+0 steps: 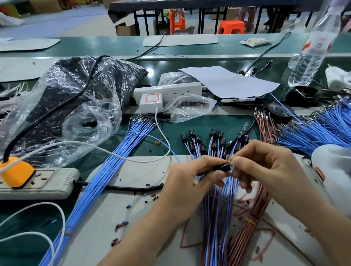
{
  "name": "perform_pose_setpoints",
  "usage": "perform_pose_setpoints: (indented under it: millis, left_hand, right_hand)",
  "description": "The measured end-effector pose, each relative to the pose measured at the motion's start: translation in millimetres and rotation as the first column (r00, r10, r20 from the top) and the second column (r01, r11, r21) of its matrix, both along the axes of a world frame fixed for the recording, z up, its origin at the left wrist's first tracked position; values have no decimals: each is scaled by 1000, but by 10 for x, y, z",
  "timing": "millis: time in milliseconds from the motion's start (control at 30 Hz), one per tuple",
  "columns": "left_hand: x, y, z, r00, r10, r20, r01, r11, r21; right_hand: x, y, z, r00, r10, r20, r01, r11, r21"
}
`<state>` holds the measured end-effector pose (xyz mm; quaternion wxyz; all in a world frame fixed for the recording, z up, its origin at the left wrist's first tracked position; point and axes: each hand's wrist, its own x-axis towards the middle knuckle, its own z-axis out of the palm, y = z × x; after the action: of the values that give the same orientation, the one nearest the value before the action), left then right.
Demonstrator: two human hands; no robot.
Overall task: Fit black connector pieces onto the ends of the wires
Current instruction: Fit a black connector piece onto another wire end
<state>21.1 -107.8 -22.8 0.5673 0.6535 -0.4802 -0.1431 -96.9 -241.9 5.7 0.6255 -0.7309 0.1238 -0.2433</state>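
My left hand [189,186] pinches a black connector piece [222,167] between thumb and fingers above the grey mat. Facing it, my right hand [261,166] pinches a small clear part at the connector's open end; the fingertips of both hands almost meet. Beneath my hands lies a bundle of blue and brown wires [216,226]. Just beyond my fingers, several wires with black connectors fitted [211,141] fan out. A bundle of bare brown wires [248,223], tied with a yellow band, lies under my right wrist.
A long blue wire bundle [101,185] runs diagonally at left; a big blue wire heap [340,131] fills the right. A plastic bag of black parts [74,96], a power strip with an orange plug [31,184], a white charger [151,101], a water bottle [312,51] and paper stand behind.
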Motion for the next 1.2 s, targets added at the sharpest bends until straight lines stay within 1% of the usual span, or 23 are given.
perform_pose_setpoints:
  millis: [100, 200, 267, 333, 467, 567, 800, 900, 967, 1067, 1200]
  left_hand:
    - [-4, 1, 7, 1000, -6, 16, 6, 1000, 12]
    - [2, 2, 22, 1000, 2, 0, -2, 1000, 18]
    - [7, 1, 28, 999, 9, -51, -8, 1000, 5]
    - [6, -1, 32, 998, 4, -66, -4, 1000, 7]
    - [12, -4, -1, 999, -18, -28, 19, 999, 35]
    - [8, -7, 9, 996, -35, -85, 37, 999, 12]
    - [27, -6, 24, 986, -47, -160, 47, 999, -4]
    - [6, -19, 30, 981, -47, -186, 47, 999, -2]
    - [8, -21, 32, 985, -36, -169, 36, 999, -3]
    - [18, -15, 17, 994, -27, -109, 28, 1000, 7]
    - [18, -7, 13, 991, -48, -127, 50, 999, 10]
  right_hand:
    - [2, -3, -4, 1000, 23, -22, -19, 986, 166]
    - [12, 3, -24, 998, 61, -13, -56, 972, 229]
    - [12, -7, -31, 997, 79, -23, -72, 974, 214]
    - [11, -13, -27, 994, 95, -56, -83, 977, 194]
    - [8, -25, -4, 986, 141, -83, -116, 959, 260]
    - [0, -28, 18, 985, 149, -86, -121, 957, 262]
    - [-8, -30, 35, 988, 98, -117, -96, 995, 26]
    - [-3, -31, 29, 993, 71, -93, -75, 996, -45]
    - [-3, -16, 39, 995, 63, -79, -65, 998, -15]
    - [-4, -12, 49, 991, 67, -113, -55, 993, 105]
    - [9, -19, 28, 985, 73, -159, -40, 979, 198]
